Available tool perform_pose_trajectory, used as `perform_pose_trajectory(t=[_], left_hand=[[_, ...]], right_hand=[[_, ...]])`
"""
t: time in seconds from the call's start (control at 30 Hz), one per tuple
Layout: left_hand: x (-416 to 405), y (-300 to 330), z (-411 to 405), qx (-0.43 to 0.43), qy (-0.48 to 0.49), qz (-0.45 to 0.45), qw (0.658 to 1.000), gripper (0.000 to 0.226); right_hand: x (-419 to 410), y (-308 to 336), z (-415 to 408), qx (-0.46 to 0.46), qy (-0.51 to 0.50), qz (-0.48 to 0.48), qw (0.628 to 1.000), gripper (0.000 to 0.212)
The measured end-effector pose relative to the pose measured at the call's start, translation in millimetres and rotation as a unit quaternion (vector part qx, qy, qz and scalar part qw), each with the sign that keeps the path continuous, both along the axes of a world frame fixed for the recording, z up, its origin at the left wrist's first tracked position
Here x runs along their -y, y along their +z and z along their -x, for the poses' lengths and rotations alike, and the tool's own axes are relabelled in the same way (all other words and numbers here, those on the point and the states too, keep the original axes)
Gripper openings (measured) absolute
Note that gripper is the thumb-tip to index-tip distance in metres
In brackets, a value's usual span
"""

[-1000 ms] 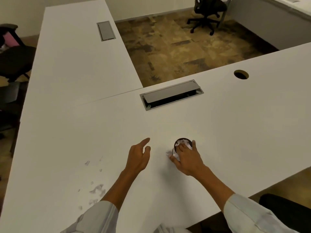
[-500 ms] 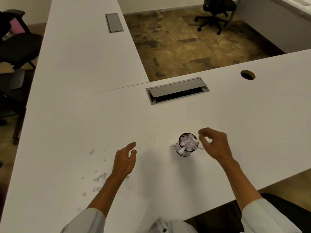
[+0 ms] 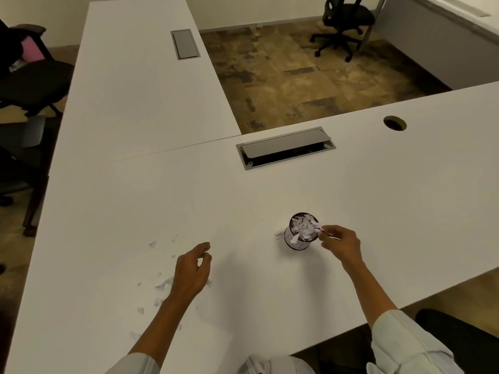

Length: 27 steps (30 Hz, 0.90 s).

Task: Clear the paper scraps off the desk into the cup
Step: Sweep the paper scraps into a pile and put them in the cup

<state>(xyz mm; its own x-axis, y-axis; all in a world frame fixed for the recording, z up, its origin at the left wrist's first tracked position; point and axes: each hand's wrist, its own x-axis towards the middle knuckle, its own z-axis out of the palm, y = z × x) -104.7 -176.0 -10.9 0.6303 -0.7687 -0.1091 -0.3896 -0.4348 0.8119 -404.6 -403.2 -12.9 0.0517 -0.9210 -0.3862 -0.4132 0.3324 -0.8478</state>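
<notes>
Head view: cup [image 3: 300, 234] stands upright on the white tabletop [image 3: 378, 201], toward the near edge and right of centre, heaped with paper scraps above its rim. One small scrap [image 3: 278, 235] lies on the surface touching the cup's left side. Right hand [image 3: 340, 243] is just right of the rim, thumb and forefinger pressed together on a thin sliver of paper [image 3: 328, 233] at the cup's edge. Left hand [image 3: 192, 271] hovers over the near-left part of the tabletop, grip loosely spread, holding nothing visible. Loose scraps [image 3: 162, 286] are scattered beneath and left of it, toward the left edge; all small, some faint. Judged step: dropping or tucking the sliver into the cup, with the left-side scatter not yet gathered. Next move likely calls for pinching or sweeping the flat bits together, then pressing the heap down, since the full cup may shed pieces.
</notes>
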Motion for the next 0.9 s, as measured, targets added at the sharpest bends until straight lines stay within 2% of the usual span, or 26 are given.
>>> perform_pose_trajectory(t=[0.07, 0.13, 0.23, 0.33, 0.47, 0.53, 0.77, 0.87, 0.9], left_hand=[[-5, 0, -2, 0.0, 0.01, 0.001, 1.0, 0.029], [-9, -2, -3, -0.002, 0.018, -0.001, 1.0, 0.029], [-12, -5, -2, -0.007, 0.022, -0.003, 1.0, 0.028], [-13, -7, 0, -0.01, 0.028, -0.004, 1.0, 0.029], [-16, -8, 0, -0.019, 0.04, -0.002, 0.999, 0.029], [-20, -10, -3, -0.018, 0.046, -0.003, 0.999, 0.029], [-34, -15, -7, -0.023, 0.061, -0.015, 0.998, 0.029], [-34, -12, -8, -0.025, 0.06, -0.012, 0.998, 0.029], [-35, -11, -9, -0.024, 0.059, -0.01, 0.998, 0.029]], right_hand=[[5, 8, -3, -0.051, -0.002, 0.057, 0.997, 0.014], [10, 17, -9, -0.114, 0.045, 0.119, 0.985, 0.01], [7, 27, -27, -0.167, 0.133, 0.224, 0.951, 0.009], [-5, 29, -46, -0.261, 0.221, 0.262, 0.903, 0.017], [-22, 11, -57, -0.433, 0.391, 0.192, 0.789, 0.049], [-26, 0, -52, -0.469, 0.426, 0.175, 0.753, 0.067], [-9, 3, -56, -0.46, 0.468, 0.104, 0.747, 0.101], [1, 14, -60, -0.473, 0.495, 0.09, 0.724, 0.087], [4, 19, -59, -0.467, 0.49, 0.1, 0.729, 0.078]])
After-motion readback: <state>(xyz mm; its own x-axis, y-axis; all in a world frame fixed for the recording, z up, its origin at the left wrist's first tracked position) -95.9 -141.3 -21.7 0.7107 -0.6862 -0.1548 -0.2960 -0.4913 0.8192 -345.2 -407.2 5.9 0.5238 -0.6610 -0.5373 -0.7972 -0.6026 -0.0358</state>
